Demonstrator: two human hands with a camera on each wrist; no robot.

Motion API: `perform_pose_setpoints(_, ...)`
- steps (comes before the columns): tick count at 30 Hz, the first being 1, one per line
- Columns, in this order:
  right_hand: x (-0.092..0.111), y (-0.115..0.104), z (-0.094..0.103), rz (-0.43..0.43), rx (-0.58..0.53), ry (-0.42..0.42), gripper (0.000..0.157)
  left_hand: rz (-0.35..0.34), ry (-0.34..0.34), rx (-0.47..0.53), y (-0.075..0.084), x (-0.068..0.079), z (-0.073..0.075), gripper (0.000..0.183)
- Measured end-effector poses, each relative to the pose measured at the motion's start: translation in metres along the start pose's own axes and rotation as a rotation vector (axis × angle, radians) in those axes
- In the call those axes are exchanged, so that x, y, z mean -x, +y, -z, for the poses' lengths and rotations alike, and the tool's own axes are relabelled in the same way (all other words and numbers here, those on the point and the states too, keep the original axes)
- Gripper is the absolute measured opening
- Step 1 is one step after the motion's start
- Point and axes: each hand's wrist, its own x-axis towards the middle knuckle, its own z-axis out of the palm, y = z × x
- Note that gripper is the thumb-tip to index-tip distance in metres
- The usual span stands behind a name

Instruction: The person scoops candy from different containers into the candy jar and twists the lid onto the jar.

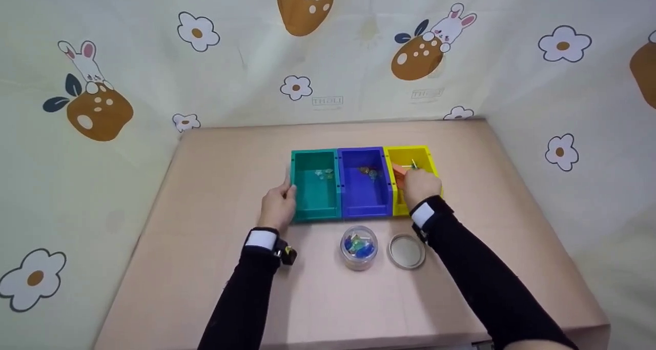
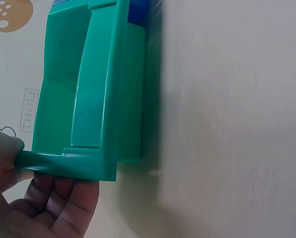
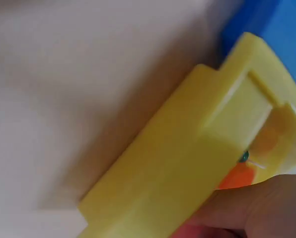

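Note:
A row of three joined bins stands on the table: a green bin (image 1: 315,201), a blue-purple bin (image 1: 363,201) and a yellow bin (image 1: 433,158). My left hand (image 1: 277,206) pinches the green bin's left rim, thumb above and curled fingers below, as the left wrist view shows. Over the yellow bin, my right hand (image 1: 422,188) holds an orange tool (image 1: 400,170), its kind mostly hidden by the fingers. Small green and pale pieces (image 1: 414,164) lie just beyond it. Clear beads (image 1: 324,173) sit in the green bin, brown and bluish beads (image 1: 368,172) in the blue-purple one.
In front of the bins stands a clear round jar (image 1: 359,260) with blue and green pieces inside. A round lid (image 1: 406,251) lies right of it, near my right forearm. A patterned cloth (image 1: 246,83) hangs behind the table (image 1: 215,186).

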Motion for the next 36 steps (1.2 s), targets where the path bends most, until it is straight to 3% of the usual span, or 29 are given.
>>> perform_pose_setpoints(4, 0.001, 0.003, -0.004, -0.009, -0.045, -0.004, 0.027, 0.004, -0.011, 0.0, 0.001, 0.0, -0.002, 0.049)
perform_pose_setpoints(11, 0.005, 0.001, 0.005, 0.093, -0.092, 0.007, 0.021, 0.029, -0.003, -0.022, 0.0, 0.0, 0.0, 0.049)
perform_pose_setpoints(16, 0.008, 0.0, 0.023, 0.08, -0.087, 0.029, 0.025, 0.03, -0.013, -0.014, -0.001, 0.0, 0.0, 0.051)
perform_pose_setpoints(20, 0.013, 0.006, 0.049, 0.091, -0.076, 0.038, 0.022, 0.02, -0.002, -0.015, -0.001, -0.001, 0.0, 0.05)
perform_pose_setpoints(26, 0.022, 0.016, 0.082, 0.073, -0.134, -0.078, 0.042, 0.001, 0.01, -0.03, -0.003, -0.002, 0.0, 0.049)
perform_pose_setpoints(32, 0.026, 0.023, 0.103, 0.038, -0.146, -0.169, 0.017, 0.011, 0.004, -0.023, -0.004, -0.002, -0.001, 0.05)
perform_pose_setpoints(36, 0.024, 0.024, 0.104, 0.054, -0.082, -0.177, 0.037, 0.016, 0.014, -0.022, -0.003, -0.002, -0.003, 0.049)
